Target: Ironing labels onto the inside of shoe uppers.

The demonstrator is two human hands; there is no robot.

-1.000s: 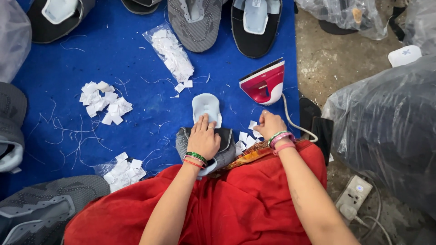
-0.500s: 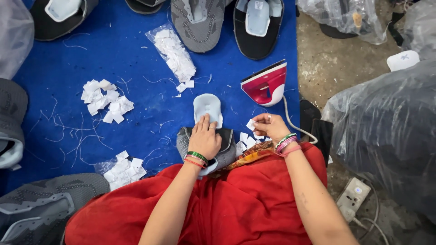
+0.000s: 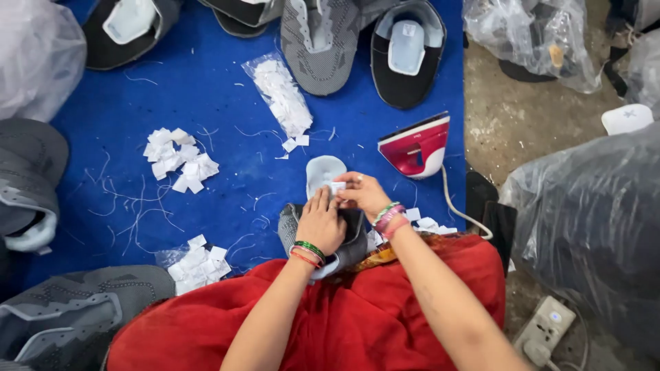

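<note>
Shoe upper [image 3: 354,240], grey knit with its pale tongue [image 3: 323,172] pointing toward twelve o'clock, is lying at the near edge of the blue mat [image 3: 206,89], right against my red skirt [image 3: 357,323], and I am working on it with both hands.

Going from the biggest things down: the blue mat is filling most of the view, and my red skirt is covering the six o'clock edge. Clear plastic bags [image 3: 591,227] are bulging at three o'clock on the bare floor. More grey and black uppers [image 3: 320,41] are lying along twelve o'clock, others at nine and seven o'clock. A red and white iron [image 3: 416,148] is standing at about one o'clock from the shoe upper, just beside it, its cord trailing toward four o'clock. A white power strip [image 3: 546,323] is lying at five o'clock. White labels are sitting in heaps: a clear packet of them [image 3: 282,99] at eleven o'clock, a loose pile [image 3: 180,159] at ten, another packet [image 3: 196,264] at eight.

My left hand [image 3: 320,223] is pressing flat on the shoe upper, fingers together. My right hand [image 3: 364,192] is pinching a small white label [image 3: 337,187] against the tongue, fingertips touching those of the left.
</note>
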